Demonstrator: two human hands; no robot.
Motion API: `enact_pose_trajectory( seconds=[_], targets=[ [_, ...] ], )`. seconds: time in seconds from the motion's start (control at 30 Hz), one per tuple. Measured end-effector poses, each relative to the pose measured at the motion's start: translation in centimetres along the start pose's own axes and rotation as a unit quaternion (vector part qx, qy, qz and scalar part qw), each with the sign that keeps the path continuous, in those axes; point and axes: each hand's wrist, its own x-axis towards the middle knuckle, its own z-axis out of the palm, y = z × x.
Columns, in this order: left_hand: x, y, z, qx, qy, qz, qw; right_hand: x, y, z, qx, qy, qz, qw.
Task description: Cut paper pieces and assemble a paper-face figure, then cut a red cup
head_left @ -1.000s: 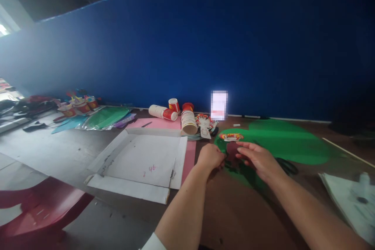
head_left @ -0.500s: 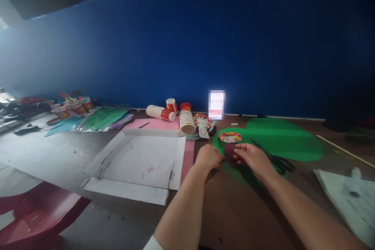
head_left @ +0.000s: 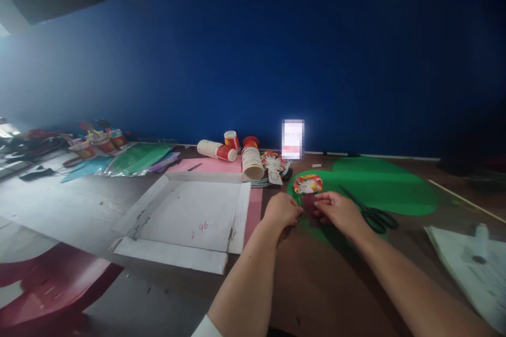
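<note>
Between my two hands is a small dark maroon paper piece [head_left: 309,204], directly below a red, yellow and white cut-out [head_left: 308,185] with a scalloped edge. I cannot tell whether the two are joined. My right hand [head_left: 339,212] pinches the right side of the maroon piece between thumb and fingers. At its left edge, my left hand [head_left: 282,210] has its fingers curled together; whether it grips that edge is not clear. Both are over the green paper shape [head_left: 389,189]. Black scissors [head_left: 375,219] lie on that paper, just right of my right hand.
Left of my hands sits a shallow white cardboard tray [head_left: 197,218]. Behind it lie paper cups [head_left: 253,162] and pink paper [head_left: 190,166]. A thin stick [head_left: 466,200] and papers with a bottle [head_left: 481,242] are at right. A blue partition [head_left: 237,63] stands behind.
The maroon piece has turned to lie flatter and more upright in view. The scalloped cut-out has tilted, showing more of its face, and shifted slightly left. Both hands stay nearly in place.
</note>
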Motion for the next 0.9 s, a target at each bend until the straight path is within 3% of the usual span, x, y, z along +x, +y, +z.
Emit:
enact_pose_trajectory(
  seconds=[0.9],
  targets=[
    [-0.4,0.5,-0.4,0.035,0.011,0.023,0.999,-1.0,-1.1,0.1,-0.086,0.002,-0.046,0.995]
  ],
)
